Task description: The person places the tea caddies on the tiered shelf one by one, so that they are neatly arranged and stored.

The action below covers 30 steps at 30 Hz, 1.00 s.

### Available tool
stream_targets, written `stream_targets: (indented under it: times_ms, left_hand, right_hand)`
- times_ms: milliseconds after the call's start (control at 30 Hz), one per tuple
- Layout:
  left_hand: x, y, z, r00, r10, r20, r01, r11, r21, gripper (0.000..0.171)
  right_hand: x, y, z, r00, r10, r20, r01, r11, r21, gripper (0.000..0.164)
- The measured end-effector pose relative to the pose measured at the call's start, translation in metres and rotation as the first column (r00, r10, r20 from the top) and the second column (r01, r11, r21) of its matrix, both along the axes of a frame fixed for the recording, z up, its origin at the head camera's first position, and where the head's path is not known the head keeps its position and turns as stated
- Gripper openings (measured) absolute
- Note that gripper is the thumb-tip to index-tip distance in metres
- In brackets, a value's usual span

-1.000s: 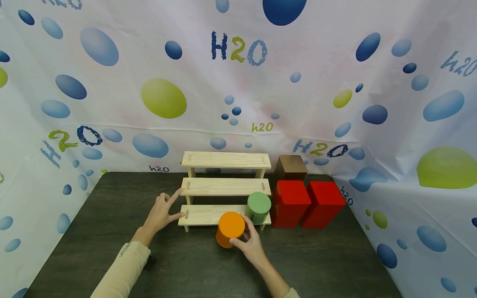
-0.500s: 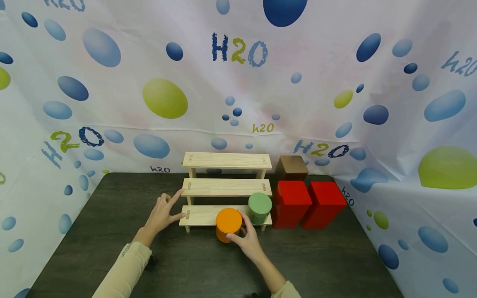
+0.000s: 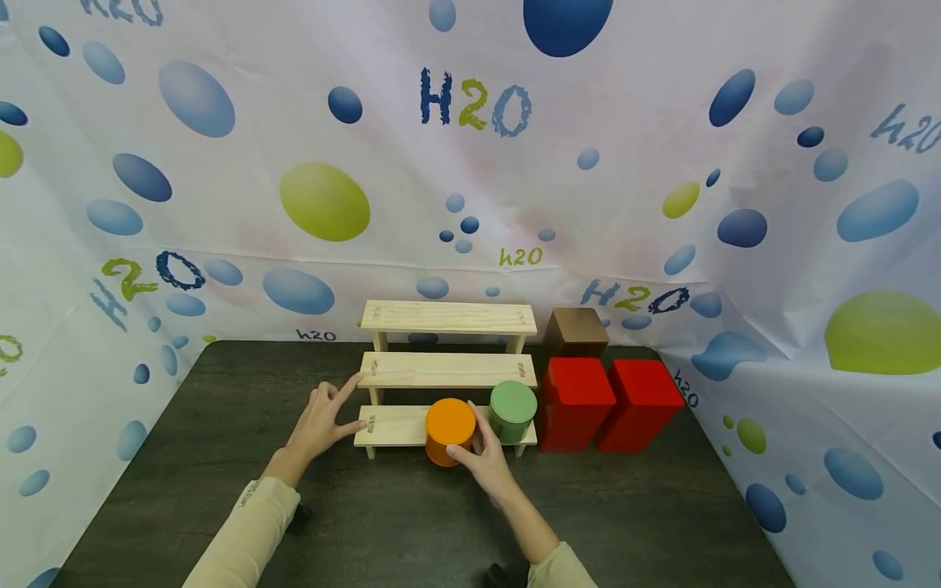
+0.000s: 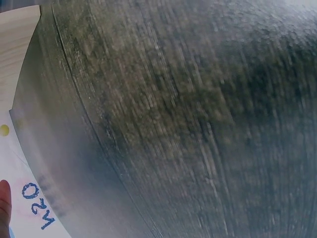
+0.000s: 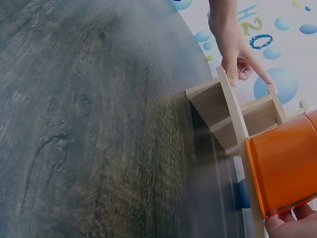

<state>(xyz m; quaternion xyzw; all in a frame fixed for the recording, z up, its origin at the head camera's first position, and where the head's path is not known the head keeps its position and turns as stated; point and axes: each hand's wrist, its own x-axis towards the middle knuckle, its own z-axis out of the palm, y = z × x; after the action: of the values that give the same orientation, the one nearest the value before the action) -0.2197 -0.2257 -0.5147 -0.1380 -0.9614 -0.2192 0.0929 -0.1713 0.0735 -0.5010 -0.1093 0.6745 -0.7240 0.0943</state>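
My right hand (image 3: 491, 469) holds an upright orange cylindrical canister (image 3: 450, 426), thumb at its front and fingers at its right side. In the head view the canister overlaps the lowest step of a three-tier wooden stand (image 3: 448, 369). The right wrist view has the base of the orange canister (image 5: 285, 168) right at that step's board. At the stand's left end, my left hand (image 3: 318, 425) spreads thumb and index finger, their tips touching the ends of the lowest and middle steps. A green canister (image 3: 512, 408) stands at the lowest step's right end.
Two red boxes (image 3: 577, 404) stand side by side just right of the stand, with a brown box (image 3: 576, 329) behind them. The dark table (image 3: 397, 531) ends at a white sheet (image 3: 412, 261) printed with bubbles.
My right hand has moved the orange canister away from me and slightly left, onto the view of the lowest step. The left hand keeps its place at the stand.
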Motion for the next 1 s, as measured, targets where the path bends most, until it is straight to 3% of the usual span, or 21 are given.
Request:
stream_targets:
  times_ms: [533, 833, 1000]
  left_hand:
    - [0.002, 0.0, -0.005, 1.0, -0.022, -0.014, 0.022, 1.0, 0.0, 0.088]
    - [0.003, -0.003, -0.005, 1.0, -0.015, -0.001, 0.015, 1.0, -0.004, 0.087]
    - [0.004, -0.002, -0.003, 1.0, -0.002, 0.024, 0.002, 1.0, 0.003, 0.084]
  right_hand:
    - [-0.005, -0.01, -0.008, 0.997, -0.08, 0.0, 0.08, 0.997, -0.023, 0.077]
    - [-0.009, -0.018, -0.003, 0.995, -0.096, 0.002, 0.096, 0.995, -0.028, 0.077]
    - [-0.007, -0.02, 0.01, 0.995, -0.096, 0.021, 0.096, 0.994, -0.041, 0.075]
